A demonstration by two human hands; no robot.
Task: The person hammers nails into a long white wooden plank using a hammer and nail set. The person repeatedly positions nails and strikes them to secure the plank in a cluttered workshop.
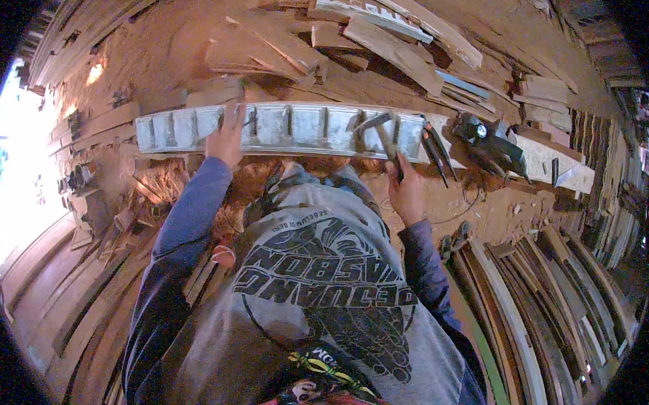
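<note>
White board [270,128] partly hidden: left hand [229,137] blurred, grip unclear; right hand [407,188] clasps hammer [388,140].

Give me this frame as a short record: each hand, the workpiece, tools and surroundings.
Left hand: on the board, fingers blurred; whether it holds anything is unclear
Right hand: gripping a hammer by its handle
Workpiece: long pale board with a row of dark slots, lying crosswise before the person
Other tools: black-and-orange hand tool right of the hammer; dark power tool farther right
Surroundings: loose wood pieces beyond the board; long wood strips at lower right
</note>
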